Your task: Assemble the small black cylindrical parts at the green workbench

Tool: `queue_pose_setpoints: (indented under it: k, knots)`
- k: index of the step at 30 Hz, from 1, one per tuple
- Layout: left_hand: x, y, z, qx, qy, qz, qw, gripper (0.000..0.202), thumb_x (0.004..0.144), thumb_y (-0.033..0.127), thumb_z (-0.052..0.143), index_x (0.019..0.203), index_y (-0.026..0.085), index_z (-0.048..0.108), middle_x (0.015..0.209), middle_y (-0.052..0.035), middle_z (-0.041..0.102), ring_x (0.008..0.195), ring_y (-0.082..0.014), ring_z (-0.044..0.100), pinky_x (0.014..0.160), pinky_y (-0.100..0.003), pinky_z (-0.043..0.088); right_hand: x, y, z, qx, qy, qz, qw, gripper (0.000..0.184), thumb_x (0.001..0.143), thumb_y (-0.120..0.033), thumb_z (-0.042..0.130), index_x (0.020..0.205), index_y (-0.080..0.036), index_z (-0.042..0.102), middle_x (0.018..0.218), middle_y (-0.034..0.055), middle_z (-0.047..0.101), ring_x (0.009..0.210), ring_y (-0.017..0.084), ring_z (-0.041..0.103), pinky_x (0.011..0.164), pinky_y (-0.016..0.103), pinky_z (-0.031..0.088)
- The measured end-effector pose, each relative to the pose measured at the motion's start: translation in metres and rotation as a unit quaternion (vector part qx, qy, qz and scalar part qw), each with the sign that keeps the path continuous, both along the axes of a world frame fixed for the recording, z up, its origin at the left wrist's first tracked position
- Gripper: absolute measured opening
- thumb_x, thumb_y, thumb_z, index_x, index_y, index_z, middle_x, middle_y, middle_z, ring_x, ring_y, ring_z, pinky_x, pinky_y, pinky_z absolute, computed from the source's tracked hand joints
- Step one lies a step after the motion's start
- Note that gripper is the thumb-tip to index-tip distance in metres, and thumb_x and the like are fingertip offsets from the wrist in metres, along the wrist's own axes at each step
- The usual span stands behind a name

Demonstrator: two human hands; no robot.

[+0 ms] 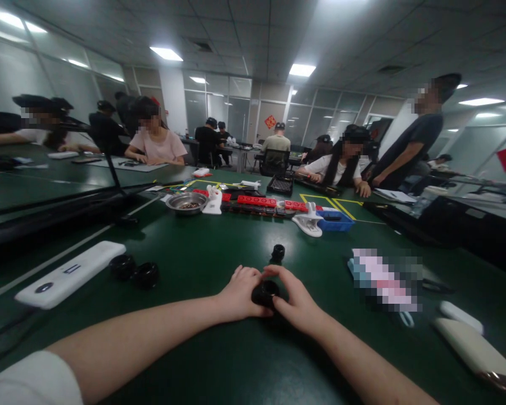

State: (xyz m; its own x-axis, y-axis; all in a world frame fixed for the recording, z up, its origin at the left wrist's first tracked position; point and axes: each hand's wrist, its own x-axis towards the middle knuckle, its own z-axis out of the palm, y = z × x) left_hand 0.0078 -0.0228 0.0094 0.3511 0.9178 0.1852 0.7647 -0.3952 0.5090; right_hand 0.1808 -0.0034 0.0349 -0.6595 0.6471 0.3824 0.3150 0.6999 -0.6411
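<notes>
A small black, glossy, cup-shaped piece point(266, 290) with a round opening stands on the green table between my hands. My left hand point(241, 291) is closed around its left side, the thumb low in front. From the right, my right hand point(297, 298) curls over it with the index finger behind and the thumb at the near rim. Just beyond my fingers stands a smaller-looking black round piece point(278, 252). To the left, two more black round pieces, one point(122, 266) behind the other point(146, 275), sit side by side.
A white oblong device point(73, 274) with a cable lies left. Farther back are a metal bowl point(187, 202) of small parts, red strips point(257, 201), white stands point(308, 220) and a blue bin point(335, 220). A cream case point(474, 351) lies right. Several people work around.
</notes>
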Motion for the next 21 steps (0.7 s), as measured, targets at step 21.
queue_pose_setpoints:
  k: [21]
  knots:
    - [-0.0043,0.0017,-0.0002,-0.007,0.004,-0.026,1.0,0.042,0.059,0.044,0.069,0.091,0.021,0.055,0.1,-0.0039,0.052,0.097,-0.0256,0.046,0.085,-0.038,0.038,0.0004,-0.001,0.0098,0.084,-0.058,-0.097,0.99,0.038,0.066,-0.04,0.068,0.093,-0.017,0.055,0.088,0.0053,0.056,0.085,0.021,0.051,0.076,0.036,0.042]
